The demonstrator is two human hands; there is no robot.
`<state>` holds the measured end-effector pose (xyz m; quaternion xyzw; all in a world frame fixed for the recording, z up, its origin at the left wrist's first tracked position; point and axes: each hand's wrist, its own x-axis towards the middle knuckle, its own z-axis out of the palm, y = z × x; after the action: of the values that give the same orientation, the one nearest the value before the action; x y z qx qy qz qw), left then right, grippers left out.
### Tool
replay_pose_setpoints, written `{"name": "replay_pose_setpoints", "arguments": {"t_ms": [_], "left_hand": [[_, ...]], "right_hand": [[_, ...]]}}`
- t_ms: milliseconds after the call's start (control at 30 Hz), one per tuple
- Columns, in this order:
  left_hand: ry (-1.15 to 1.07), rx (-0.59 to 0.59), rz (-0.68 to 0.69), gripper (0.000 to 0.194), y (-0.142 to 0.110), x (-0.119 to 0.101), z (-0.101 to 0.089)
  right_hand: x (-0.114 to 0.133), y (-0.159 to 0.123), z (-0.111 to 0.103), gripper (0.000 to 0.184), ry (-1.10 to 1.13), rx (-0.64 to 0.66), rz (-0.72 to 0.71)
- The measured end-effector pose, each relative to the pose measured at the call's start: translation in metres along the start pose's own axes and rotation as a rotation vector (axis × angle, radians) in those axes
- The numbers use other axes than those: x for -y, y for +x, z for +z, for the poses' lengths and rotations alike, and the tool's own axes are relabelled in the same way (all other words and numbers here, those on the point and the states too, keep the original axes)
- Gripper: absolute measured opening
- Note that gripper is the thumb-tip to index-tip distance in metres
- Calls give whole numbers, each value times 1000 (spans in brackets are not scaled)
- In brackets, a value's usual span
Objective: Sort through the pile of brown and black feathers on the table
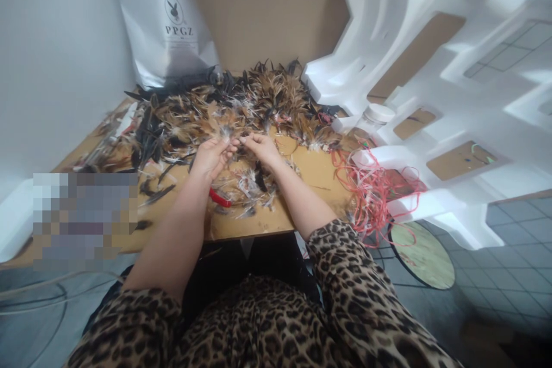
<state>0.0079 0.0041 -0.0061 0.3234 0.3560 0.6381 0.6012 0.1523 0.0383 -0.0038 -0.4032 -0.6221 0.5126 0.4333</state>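
Over the near part of the table, my left hand point(213, 156) is closed with its fingertips pinched on a small tuft of tan feathers point(225, 126) with a pale, fluffy base. My right hand point(261, 148) meets it fingertip to fingertip, also pinching. Whatever lies between the right fingers is too small to make out. Behind both hands spreads a large heap of brown and black feathers point(276, 89). Loose feathers and pale fluff point(248, 187) lie below the hands, beside a curved red object point(219, 198) near my left wrist.
White foam packaging point(388, 17) stands along the right side, with a lidded clear jar point(375, 118) by it. Tangled red string point(368, 201) hangs over the right table edge above a round stool point(422, 256). A silver bag point(172, 40) stands at the back left of the table point(313, 169).
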Motion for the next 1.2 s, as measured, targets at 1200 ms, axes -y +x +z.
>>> {"name": "replay_pose_setpoints", "arguments": {"t_ms": [1200], "left_hand": [[87, 19, -145, 12, -6, 2, 5]], "right_hand": [[-12, 6, 4, 19, -63, -115, -290]]}}
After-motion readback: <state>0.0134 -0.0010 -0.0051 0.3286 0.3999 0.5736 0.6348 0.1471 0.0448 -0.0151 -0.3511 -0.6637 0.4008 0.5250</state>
